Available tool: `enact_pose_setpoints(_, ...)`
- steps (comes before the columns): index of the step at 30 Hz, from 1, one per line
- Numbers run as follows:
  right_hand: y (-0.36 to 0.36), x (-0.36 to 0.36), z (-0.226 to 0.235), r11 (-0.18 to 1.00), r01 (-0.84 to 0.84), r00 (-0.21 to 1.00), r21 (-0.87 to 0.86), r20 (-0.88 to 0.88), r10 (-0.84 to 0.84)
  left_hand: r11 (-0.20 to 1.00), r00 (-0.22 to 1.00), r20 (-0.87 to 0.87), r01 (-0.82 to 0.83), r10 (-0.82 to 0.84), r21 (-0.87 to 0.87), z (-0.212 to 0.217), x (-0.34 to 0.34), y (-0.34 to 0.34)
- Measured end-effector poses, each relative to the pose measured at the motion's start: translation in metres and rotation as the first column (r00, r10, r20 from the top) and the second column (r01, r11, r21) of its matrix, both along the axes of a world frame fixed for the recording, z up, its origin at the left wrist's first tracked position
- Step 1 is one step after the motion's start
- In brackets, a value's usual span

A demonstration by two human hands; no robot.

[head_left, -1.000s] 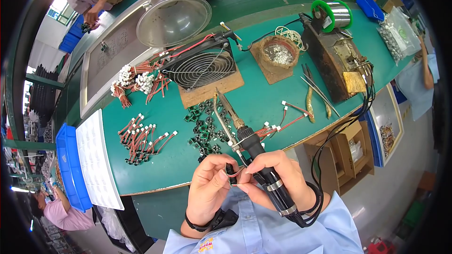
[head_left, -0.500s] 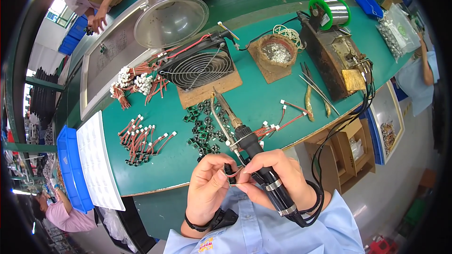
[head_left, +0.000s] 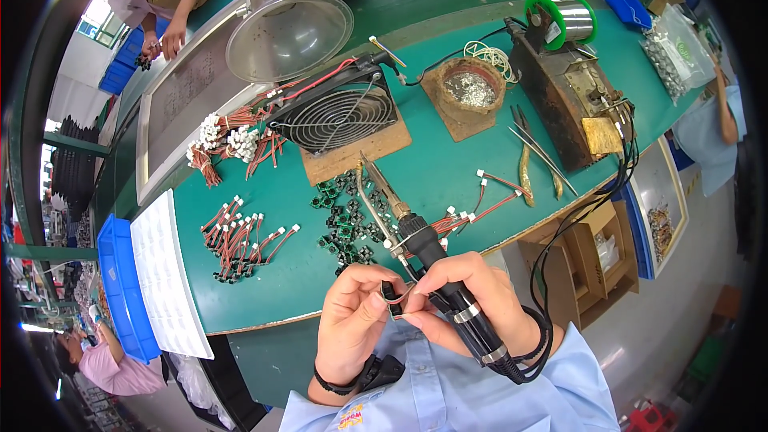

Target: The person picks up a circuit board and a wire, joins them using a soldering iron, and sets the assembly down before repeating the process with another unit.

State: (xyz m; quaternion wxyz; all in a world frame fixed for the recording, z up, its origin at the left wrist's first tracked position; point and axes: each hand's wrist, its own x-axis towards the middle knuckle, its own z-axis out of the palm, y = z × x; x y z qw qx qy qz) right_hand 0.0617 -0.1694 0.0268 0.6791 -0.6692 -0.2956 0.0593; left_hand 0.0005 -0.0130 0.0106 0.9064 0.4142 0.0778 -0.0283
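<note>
My left hand [head_left: 352, 324] pinches a small black part with a red wire [head_left: 392, 298] just in front of my chest. My right hand [head_left: 474, 296] grips the black handle of a soldering iron [head_left: 420, 240], whose tip points away over the green table [head_left: 448, 168]; its fingertips also touch the small part. A pile of small green and black circuit pieces [head_left: 346, 220] lies just beyond the iron's tip. Red wire leads with white connectors [head_left: 240, 236] lie to the left.
A wire-guard fan [head_left: 340, 116] on a wooden block, a dish of solder scraps [head_left: 472, 88], a rusty soldering station [head_left: 564, 100] with a solder spool [head_left: 564, 20], tweezers [head_left: 540, 148], a white tray [head_left: 164, 276], a blue bin [head_left: 120, 288]. Other people work at far left and right.
Both hands stay close together at the small part; the fingers shifted only slightly. The soldering iron keeps its position.
</note>
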Motion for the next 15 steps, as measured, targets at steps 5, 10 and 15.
enact_pose_setpoints(5,0.0001,0.0004,0.0016,1.0,-0.002,1.0,0.005,-0.004,0.002,1.0,1.0,-0.004,-0.002,0.002,-0.009,-0.0013,-0.001,0.0005)
enact_pose_setpoints(10,-0.0005,-0.0005,0.0019,1.0,-0.009,1.0,0.006,-0.023,0.009,1.0,1.0,0.017,0.002,-0.002,0.002,-0.0014,-0.0014,0.0009)
enact_pose_setpoints(15,-0.0035,0.0022,0.0035,1.0,-0.026,1.0,-0.017,0.011,0.027,0.999,1.0,0.022,-0.005,0.005,0.041,-0.0005,-0.0009,0.0014)
